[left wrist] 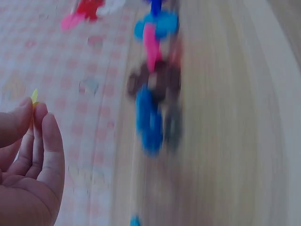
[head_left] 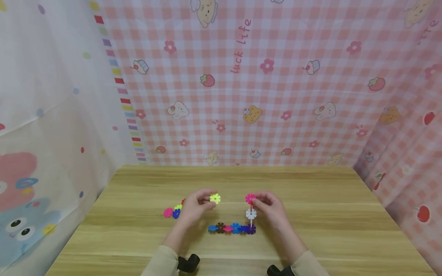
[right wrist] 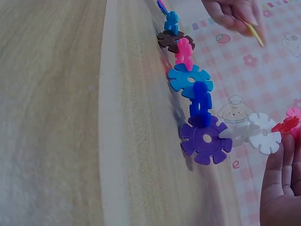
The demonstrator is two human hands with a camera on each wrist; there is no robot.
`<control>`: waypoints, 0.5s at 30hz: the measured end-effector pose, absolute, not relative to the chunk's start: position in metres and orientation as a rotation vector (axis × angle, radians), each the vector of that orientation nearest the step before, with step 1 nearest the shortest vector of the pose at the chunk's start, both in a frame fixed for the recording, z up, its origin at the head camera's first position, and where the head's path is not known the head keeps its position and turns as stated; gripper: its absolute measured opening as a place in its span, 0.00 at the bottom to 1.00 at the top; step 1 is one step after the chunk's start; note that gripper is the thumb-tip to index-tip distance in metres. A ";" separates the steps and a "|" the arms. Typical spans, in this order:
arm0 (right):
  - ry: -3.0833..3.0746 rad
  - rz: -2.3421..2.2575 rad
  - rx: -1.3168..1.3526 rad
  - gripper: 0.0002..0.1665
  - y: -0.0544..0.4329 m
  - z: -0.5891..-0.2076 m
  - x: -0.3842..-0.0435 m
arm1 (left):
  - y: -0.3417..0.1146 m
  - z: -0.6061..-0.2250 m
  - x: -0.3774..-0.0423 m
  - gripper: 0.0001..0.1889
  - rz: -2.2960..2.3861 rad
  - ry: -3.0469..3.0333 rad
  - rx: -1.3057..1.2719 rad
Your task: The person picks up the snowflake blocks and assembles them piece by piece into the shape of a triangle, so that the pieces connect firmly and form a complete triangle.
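Observation:
In the head view, my left hand [head_left: 196, 207] pinches a yellow snowflake disc [head_left: 215, 198] between thumb and fingers, above the table. Opposite it, my right hand [head_left: 271, 207] grips the pink snowflake disc [head_left: 250, 198] at one end of a linked chain. Below that disc come a red disc [right wrist: 285, 125], a white disc [head_left: 251, 214], a clear or whitish disc and a purple disc [head_left: 251, 229], where the chain turns a corner. Leftward run a dark blue disc [right wrist: 201, 106], a light blue disc [head_left: 236, 228], a pink one, a brown disc [head_left: 220, 227] and blue ones. The yellow disc is apart from the chain.
Left of my left forearm lie several loose discs, among them a pink one [head_left: 168, 212] and a blue one [head_left: 176, 214], partly hidden by the hand. The wooden table [head_left: 317, 188] meets a checked cloth [head_left: 290, 134] behind, with cloths at both sides.

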State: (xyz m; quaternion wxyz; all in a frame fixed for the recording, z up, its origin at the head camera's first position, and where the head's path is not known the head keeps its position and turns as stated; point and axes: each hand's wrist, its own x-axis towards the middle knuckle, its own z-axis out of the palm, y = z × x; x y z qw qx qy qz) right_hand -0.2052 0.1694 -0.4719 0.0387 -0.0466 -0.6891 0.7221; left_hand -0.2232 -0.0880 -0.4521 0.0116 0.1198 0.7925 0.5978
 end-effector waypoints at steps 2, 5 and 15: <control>-2.105 2.213 -0.106 0.12 0.170 -0.473 -0.204 | -0.075 -0.453 -0.222 0.18 1.866 2.446 0.418; -2.077 2.205 -0.015 0.10 0.172 -0.475 -0.202 | -0.058 -0.453 -0.222 0.17 1.883 2.402 0.443; -2.060 2.227 -0.095 0.13 0.167 -0.473 -0.202 | -0.025 -0.450 -0.224 0.15 1.862 2.365 0.464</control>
